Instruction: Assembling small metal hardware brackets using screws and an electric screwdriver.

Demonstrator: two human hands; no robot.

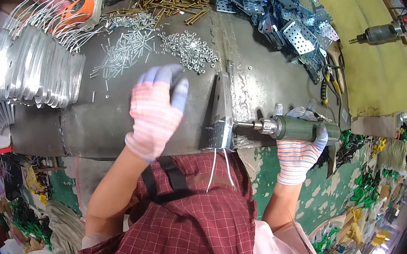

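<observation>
My right hand (298, 155), in a striped glove, is wrapped round a dark green power screwdriver (299, 129) lying level above the table's front edge. Its bit points left and meets, or nearly meets, a perforated metal bracket (215, 134) joined to a long narrow metal piece (221, 94). Two white wires (228, 167) hang from the bracket over the edge. Slightly smeared by motion, my left hand (155, 110) hovers over the table with fingers stretched and thumb apart. I see nothing in it. Just beyond its fingertips lies a heap of small silver nuts (189, 50).
Silver screws (126, 52) and long brass-coloured screws (175, 3) lie at the back. Stacked shiny metal strips (34, 71) with white wires fill the left. Blue-grey perforated brackets (299, 34) are piled back right, near yellow-handled pliers (329, 83). Another power tool (380, 34) lies far right.
</observation>
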